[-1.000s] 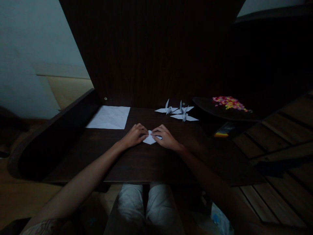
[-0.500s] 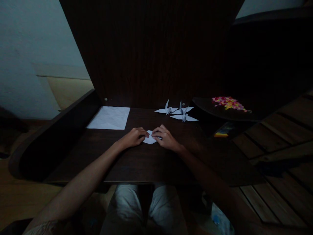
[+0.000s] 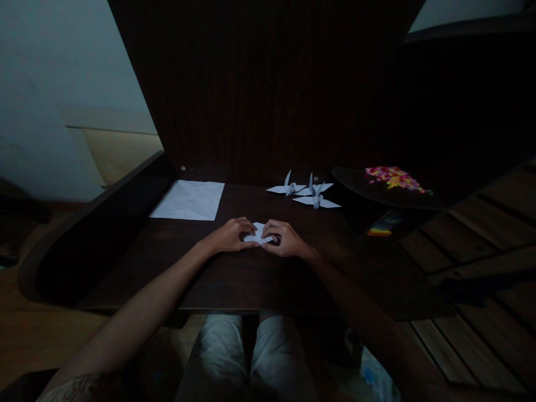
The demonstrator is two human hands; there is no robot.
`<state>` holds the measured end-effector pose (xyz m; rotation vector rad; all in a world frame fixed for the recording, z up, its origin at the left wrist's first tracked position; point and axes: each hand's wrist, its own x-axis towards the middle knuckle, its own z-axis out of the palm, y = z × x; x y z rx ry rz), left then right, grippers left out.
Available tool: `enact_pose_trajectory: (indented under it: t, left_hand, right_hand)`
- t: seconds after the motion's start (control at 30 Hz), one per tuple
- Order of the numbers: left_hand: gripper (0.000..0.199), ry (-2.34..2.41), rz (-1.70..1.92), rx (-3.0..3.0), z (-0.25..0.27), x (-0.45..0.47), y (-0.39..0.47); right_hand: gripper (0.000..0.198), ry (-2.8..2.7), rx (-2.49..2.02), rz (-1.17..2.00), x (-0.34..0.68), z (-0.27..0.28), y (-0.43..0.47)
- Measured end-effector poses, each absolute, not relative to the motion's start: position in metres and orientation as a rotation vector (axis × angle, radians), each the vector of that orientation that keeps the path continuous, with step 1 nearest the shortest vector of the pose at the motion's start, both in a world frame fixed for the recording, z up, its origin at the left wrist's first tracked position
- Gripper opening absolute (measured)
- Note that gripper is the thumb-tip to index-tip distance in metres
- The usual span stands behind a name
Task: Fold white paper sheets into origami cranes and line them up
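Note:
A small folded piece of white paper (image 3: 259, 230) lies on the dark desk between my hands. My left hand (image 3: 234, 234) grips its left side, the thumb along the near edge and the fingers on top. On the opposite side, my right hand (image 3: 283, 238) pinches the paper with curled fingers, its thumb at the near edge. The two thumbs come close together at the front. Parts of the paper are hidden beneath my fingers.
Several folded paper cranes (image 3: 317, 201) stand at the back of the desk (image 3: 251, 285). White paper (image 3: 190, 201) lies flat at the back left. A raised shelf (image 3: 355, 187) on the right bears a heap of small colourful pieces (image 3: 393, 177). A side panel (image 3: 96, 229) bounds the left.
Both thumbs have come to the near edge of the folded paper, and the right fingers have curled more around it. The near part of the paper now looks narrower. The view has shifted slightly.

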<state>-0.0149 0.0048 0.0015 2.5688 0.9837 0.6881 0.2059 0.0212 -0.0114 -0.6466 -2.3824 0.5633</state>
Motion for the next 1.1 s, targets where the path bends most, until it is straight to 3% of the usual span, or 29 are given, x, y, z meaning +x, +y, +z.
enact_pose_trajectory:
  t: [0.53, 0.7, 0.87, 1.1]
  left_hand:
    - [0.021, 0.937, 0.694, 2.607, -0.002, -0.013, 0.006]
    - [0.023, 0.955, 0.662, 2.625, -0.001, -0.014, 0.005]
    - [0.033, 0.923, 0.64, 2.596, 0.001, -0.015, 0.004]
    - [0.035, 0.904, 0.653, 2.619, -0.001, -0.016, 0.006]
  right_hand:
    - [0.012, -2.398, -0.681, 0.349, 0.208, -0.012, 0.03]
    - [0.025, -2.483, -0.656, 0.454, 0.214, -0.011, 0.032]
    - [0.02, -2.445, -0.684, 0.566, 0.218, -0.01, 0.035]
    - [0.031, -2.454, -0.675, 0.602, 0.219, -0.008, 0.034]
